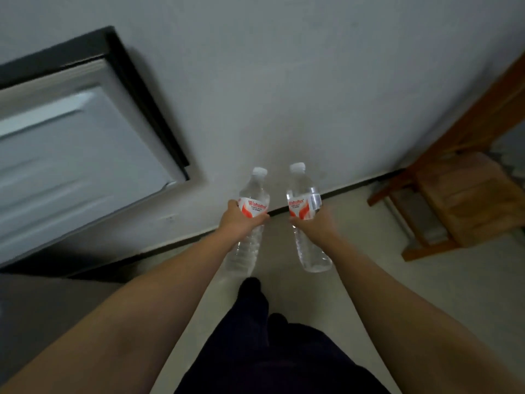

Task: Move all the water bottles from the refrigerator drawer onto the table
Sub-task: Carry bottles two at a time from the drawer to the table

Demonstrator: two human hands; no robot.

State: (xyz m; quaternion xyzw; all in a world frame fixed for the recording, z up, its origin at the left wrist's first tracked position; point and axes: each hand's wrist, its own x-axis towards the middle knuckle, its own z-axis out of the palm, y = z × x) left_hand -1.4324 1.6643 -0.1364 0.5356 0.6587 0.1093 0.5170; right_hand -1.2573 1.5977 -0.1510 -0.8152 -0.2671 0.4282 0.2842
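I hold two clear water bottles with white caps and red-and-white labels out in front of me, above the floor. My left hand (237,220) grips the left water bottle (250,200) around its label. Around the label of the right water bottle (305,194) my right hand (315,223) is closed. Both bottles are roughly upright, tilted slightly, about a hand's width apart. The refrigerator's open door (71,155) with its dark frame is at the left, blurred. No table surface is in view.
A pale wall (284,81) fills the view ahead, meeting the light floor (369,274) at a dark baseboard. A wooden chair or stool (466,200) stands at the right by the wall. My dark trouser legs (264,336) are below.
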